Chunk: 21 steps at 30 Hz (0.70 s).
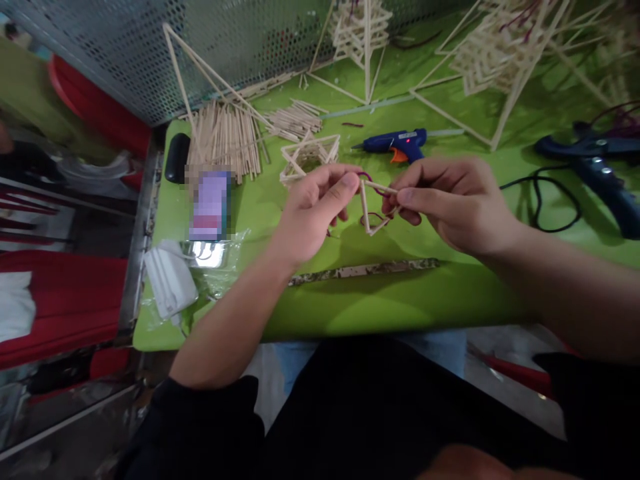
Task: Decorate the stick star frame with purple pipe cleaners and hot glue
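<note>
Over the green table, a small frame of thin wooden sticks (pixel 365 208) is held between my two hands. My right hand (pixel 447 197) is closed, pinching the frame's right end between thumb and fingers. A purple string (pixel 365 176) runs along the frame and loops below it. My left hand (pixel 317 207) is closed, its thumb and forefinger pinching at the string by the frame's upper left corner. Just behind my left hand stands a small stick structure (pixel 310 157). A blue glue gun (pixel 395 143) with an orange trigger lies beyond my hands. A patterned strip (pixel 367 269) lies in front of them.
Piles of loose sticks (pixel 233 137) lie at the back left, near a phone (pixel 209 203) and a white power bank (pixel 171 283). Larger stick structures (pixel 361 30) stand along the back. Dark blue pliers-like tool (pixel 595 170) and a black cord (pixel 537 200) lie at right.
</note>
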Motion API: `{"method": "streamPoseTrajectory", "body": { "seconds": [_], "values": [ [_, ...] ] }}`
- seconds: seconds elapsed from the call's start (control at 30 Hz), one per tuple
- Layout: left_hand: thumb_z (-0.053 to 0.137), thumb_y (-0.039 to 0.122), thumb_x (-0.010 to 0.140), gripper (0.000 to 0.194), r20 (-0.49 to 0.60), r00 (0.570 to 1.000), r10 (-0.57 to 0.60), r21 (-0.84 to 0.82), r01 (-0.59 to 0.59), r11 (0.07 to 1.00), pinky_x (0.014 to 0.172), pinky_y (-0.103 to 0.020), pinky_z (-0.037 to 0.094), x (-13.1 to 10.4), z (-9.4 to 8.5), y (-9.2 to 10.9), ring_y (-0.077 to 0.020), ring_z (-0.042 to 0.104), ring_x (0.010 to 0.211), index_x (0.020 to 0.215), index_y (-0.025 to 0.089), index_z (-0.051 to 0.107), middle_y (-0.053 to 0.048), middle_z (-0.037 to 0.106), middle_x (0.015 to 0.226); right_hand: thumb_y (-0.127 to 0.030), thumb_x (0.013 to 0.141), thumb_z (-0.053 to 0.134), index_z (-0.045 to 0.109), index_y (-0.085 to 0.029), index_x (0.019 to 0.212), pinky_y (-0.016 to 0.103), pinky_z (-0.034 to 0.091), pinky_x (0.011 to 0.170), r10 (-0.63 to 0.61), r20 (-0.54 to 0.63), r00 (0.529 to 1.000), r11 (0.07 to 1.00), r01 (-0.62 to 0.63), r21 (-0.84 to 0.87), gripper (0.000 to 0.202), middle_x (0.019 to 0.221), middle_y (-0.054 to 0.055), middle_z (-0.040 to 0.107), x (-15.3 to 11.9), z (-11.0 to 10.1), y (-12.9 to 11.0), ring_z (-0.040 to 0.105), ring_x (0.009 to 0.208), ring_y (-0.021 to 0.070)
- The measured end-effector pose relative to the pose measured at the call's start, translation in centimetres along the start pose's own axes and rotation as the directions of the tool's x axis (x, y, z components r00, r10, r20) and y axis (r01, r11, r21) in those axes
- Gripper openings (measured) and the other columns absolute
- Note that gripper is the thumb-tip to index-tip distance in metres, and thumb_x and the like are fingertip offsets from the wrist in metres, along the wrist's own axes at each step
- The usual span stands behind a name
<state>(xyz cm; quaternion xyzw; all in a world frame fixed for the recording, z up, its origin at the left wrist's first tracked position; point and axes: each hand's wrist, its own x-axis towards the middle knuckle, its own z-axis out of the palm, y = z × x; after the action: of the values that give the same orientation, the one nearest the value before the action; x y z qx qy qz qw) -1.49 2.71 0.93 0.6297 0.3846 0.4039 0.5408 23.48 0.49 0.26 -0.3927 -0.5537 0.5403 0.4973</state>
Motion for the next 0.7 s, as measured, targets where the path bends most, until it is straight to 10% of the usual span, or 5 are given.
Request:
{"method": "streamPoseTrajectory", "body": {
  "seconds": [0.17, 0.4, 0.7],
  "values": [
    [0.071, 0.069, 0.116, 0.042, -0.05, 0.956, 0.29, -0.008, -0.291, 0.957, 0.128, -0.048, 0.064, 0.5, -0.5, -2.0, -0.0297, 0.078, 0.145, 0.138, 0.037, 0.085, -0.004, 0.082, 0.144, -0.044, 0.094, 0.102, 0.088, -0.022, 0.085, 0.033, 0.035, 0.054, -0.019, 0.029, 0.999, 0.999, 0.02, -0.026, 0.028, 0.078, 0.007, 0.079, -0.4, 0.0, -0.6, 0.055, 0.06, 0.0135],
    [0.062, 0.063, 0.118, 0.039, -0.119, 0.771, 0.625, 0.109, -0.616, 0.78, 0.148, -0.06, 0.044, 1.1, 0.0, -4.1, -0.0359, 0.059, 0.171, 0.151, 0.047, 0.074, -0.003, 0.071, 0.165, -0.05, 0.095, 0.102, 0.09, -0.023, 0.09, 0.035, 0.04, 0.055, -0.041, 0.066, 0.997, 0.999, 0.041, -0.008, 0.029, 0.088, 0.009, 0.084, -0.7, -0.2, -0.7, 0.059, 0.064, 0.0158],
    [0.076, 0.026, 0.103, 0.043, -0.208, 0.872, 0.442, 0.27, -0.383, 0.883, 0.13, -0.055, 0.062, 0.1, 0.4, -3.4, -0.0318, 0.069, 0.155, 0.144, 0.038, 0.071, -0.005, 0.065, 0.175, -0.03, 0.089, 0.102, 0.085, -0.019, 0.083, 0.029, 0.039, 0.053, 0.033, 0.018, 0.999, 0.971, -0.037, 0.236, 0.021, 0.083, 0.007, 0.082, -0.5, 0.3, -1.7, 0.064, 0.06, 0.0124]
  ]
}}
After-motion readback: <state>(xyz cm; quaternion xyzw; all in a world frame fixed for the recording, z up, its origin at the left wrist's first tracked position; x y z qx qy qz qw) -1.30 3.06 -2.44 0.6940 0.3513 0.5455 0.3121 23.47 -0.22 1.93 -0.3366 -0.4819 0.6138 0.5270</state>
